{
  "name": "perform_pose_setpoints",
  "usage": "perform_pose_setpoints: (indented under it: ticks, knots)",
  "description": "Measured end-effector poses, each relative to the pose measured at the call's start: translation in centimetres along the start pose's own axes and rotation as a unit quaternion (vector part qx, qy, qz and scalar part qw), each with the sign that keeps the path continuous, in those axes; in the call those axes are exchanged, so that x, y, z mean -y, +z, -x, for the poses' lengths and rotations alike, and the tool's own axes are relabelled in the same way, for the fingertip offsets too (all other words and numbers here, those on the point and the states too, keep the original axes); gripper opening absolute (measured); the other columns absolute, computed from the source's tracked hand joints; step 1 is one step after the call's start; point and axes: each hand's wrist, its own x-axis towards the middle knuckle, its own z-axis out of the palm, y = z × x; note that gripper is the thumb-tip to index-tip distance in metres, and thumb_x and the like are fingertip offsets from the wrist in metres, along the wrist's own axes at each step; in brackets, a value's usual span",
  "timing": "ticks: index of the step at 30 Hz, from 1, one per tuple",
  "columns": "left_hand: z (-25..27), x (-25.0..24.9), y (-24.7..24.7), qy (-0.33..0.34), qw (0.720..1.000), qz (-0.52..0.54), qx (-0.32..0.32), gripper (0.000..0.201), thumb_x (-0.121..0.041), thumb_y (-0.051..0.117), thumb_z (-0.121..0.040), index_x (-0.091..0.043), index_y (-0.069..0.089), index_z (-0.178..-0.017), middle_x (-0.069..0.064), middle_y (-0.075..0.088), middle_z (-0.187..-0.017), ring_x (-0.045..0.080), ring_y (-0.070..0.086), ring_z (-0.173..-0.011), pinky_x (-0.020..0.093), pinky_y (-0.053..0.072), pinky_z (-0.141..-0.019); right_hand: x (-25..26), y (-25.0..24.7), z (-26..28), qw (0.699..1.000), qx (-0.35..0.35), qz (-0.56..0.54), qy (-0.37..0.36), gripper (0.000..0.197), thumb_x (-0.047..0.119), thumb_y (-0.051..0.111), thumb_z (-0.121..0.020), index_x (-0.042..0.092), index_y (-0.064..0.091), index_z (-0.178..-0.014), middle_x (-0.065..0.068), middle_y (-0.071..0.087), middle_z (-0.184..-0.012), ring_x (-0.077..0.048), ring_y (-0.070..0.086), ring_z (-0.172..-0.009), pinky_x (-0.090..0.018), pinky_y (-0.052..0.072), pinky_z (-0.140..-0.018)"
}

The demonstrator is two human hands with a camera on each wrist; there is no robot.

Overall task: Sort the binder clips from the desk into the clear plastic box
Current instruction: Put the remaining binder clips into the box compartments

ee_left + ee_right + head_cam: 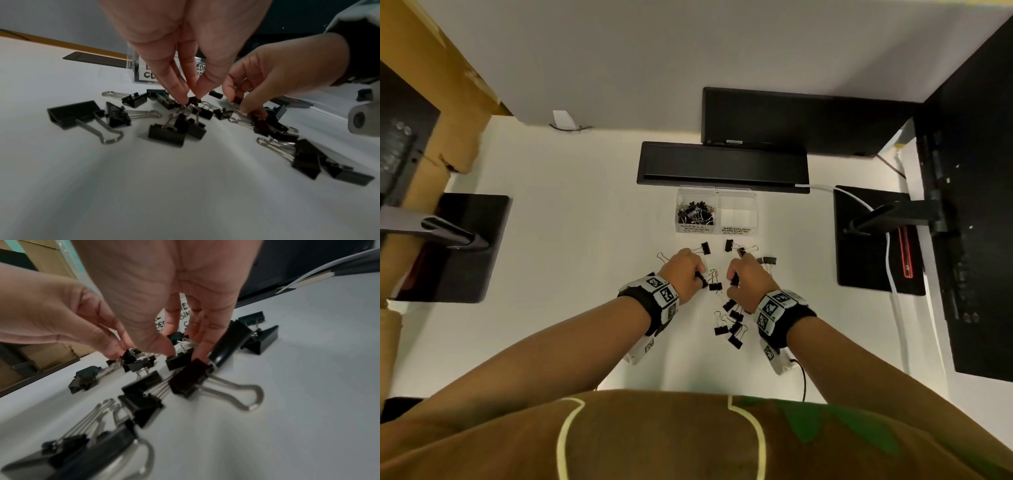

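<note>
Several black binder clips (732,329) lie loose on the white desk (571,274) around both hands. My left hand (700,274) pinches a small black clip (193,99) between thumb and fingertips, low over the desk. Close beside it my right hand (732,278) pinches another small clip (179,361). Just beyond the hands stands the clear plastic box (715,192). Its left compartment, labelled small binder clips, holds a heap of clips (695,212). The right compartment (738,214), labelled medium binder clips, shows no clips.
A flat black bar (722,164) and a black monitor (774,116) lie behind the box. Black monitor stand bases sit at the left (458,246) and right (876,240), with a white cable (893,291) running down the right side.
</note>
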Motion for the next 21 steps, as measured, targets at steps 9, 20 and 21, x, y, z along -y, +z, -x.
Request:
perform_pose_setpoints:
  ticks: [9, 20, 21]
  knots:
    - [0.6, 0.9, 0.1, 0.020, 0.999, 0.025, -0.010, 0.028, -0.008, 0.070, -0.080, -0.007, 0.062, -0.106, 0.011, 0.050, -0.113, 0.021, 0.056, -0.093, 0.022, 0.045, -0.087, 1.6, -6.1, -2.3, 0.973, -0.153, -0.167, 0.031, 0.017, 0.013, 0.070, -0.076, 0.018, 0.056, -0.087, 0.000, 0.046, -0.088, -0.007, 0.045, -0.067, -0.015, 0.040, -0.058]
    - [0.9, 0.4, 0.5, 0.081, 0.992, -0.088, 0.034, 0.040, -0.008, 0.056, -0.086, -0.013, 0.054, -0.126, 0.007, 0.049, -0.125, 0.025, 0.044, -0.118, 0.037, 0.042, -0.101, 3.5, -7.5, -5.0, 0.982, -0.169, -0.077, -0.043, 0.019, 0.012, 0.057, -0.087, 0.016, 0.062, -0.105, -0.005, 0.053, -0.117, -0.018, 0.054, -0.104, -0.023, 0.041, -0.083]
    - [0.9, 0.3, 0.7, 0.089, 0.990, -0.105, 0.040, 0.039, -0.008, 0.056, -0.085, -0.013, 0.055, -0.125, 0.007, 0.050, -0.123, 0.026, 0.044, -0.117, 0.038, 0.043, -0.099, 3.6, -6.8, -4.7, 0.985, -0.154, -0.061, -0.058, 0.019, 0.009, 0.055, -0.087, 0.015, 0.063, -0.103, -0.006, 0.054, -0.113, -0.019, 0.055, -0.103, -0.024, 0.043, -0.083]
